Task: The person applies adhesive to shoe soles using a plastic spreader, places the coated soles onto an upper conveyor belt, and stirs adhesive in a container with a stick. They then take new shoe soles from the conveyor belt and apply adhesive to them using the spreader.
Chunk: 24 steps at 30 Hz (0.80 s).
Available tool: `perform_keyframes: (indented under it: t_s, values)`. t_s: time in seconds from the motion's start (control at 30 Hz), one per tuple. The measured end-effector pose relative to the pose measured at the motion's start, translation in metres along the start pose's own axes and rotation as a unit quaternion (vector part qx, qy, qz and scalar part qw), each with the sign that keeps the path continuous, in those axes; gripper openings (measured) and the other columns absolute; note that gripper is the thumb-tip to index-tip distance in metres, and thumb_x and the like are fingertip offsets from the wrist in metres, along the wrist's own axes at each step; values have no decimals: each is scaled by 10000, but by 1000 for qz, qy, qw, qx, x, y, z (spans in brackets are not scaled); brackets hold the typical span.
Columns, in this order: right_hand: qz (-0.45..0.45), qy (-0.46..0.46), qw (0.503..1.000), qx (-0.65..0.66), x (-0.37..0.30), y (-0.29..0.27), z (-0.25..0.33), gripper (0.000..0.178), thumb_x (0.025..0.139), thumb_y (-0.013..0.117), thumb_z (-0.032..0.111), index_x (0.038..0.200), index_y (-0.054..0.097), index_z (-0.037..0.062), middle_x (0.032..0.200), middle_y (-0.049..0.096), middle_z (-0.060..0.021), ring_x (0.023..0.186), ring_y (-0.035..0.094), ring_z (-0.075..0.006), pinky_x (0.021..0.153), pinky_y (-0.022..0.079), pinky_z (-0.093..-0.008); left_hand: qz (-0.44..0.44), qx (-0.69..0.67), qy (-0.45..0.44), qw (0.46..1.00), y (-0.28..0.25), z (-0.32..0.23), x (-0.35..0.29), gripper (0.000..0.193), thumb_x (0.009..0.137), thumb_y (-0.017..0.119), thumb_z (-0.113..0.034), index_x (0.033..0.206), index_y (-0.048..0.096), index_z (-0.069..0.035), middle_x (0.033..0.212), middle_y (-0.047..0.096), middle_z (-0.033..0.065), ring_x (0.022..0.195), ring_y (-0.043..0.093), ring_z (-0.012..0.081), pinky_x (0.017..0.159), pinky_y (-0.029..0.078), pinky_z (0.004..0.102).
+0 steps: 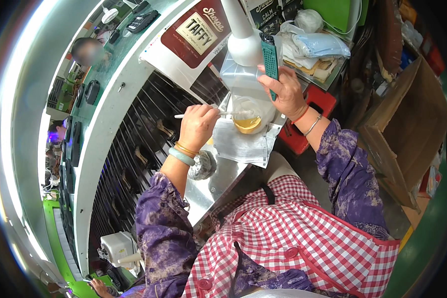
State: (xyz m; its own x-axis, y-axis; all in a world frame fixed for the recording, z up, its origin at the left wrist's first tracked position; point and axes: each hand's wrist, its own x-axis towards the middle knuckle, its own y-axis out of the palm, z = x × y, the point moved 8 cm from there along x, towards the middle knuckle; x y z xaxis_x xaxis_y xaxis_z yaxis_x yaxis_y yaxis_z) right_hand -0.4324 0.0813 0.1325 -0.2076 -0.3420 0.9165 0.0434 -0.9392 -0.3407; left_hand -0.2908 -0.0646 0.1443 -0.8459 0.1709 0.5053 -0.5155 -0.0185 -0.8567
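Observation:
My left hand (197, 125) is closed around the pale handle of a thin brush (180, 116). The brush's far end reaches into a clear plastic cup (247, 105) holding yellow, glue-like liquid (247, 124). My right hand (284, 92) grips a long, narrow teal piece (270, 64) upright, to the right of the cup. Its face is textured and its top end is black; it resembles a shoe sole, though its exact kind is unclear. A flat grey-white cloth or mask (246, 145) lies just in front of the cup.
A foil-like round lump (202, 165) sits on the metal tabletop (208, 191). A white duct (241, 30) comes down behind the cup. At left runs a conveyor (97, 94) carrying dark soles. A red stool (310, 116) and a cardboard box (407, 129) stand right.

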Motion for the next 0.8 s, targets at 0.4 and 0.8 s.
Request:
perform_keyframes:
  t_s: [0.4, 0.8]
  values:
    - [-4, -2, 1000, -6, -2, 0, -2, 352, 672, 660, -4, 980, 597, 154, 1105, 639, -31, 917, 612, -210, 870, 446, -360, 133, -42, -118, 983, 21, 11, -6, 79, 774, 599, -61, 846, 572, -79, 839, 532, 68, 811, 590, 259, 677, 496, 364]
    - [-11, -8, 1000, -15, -1, 0, 0, 371, 666, 654, -19, 987, 591, 156, 1107, 637, -36, 915, 612, -211, 865, 451, -360, 108, -5, -108, 988, 19, 14, -7, 84, 775, 599, -86, 856, 610, -67, 799, 553, 64, 802, 575, 256, 671, 491, 369]
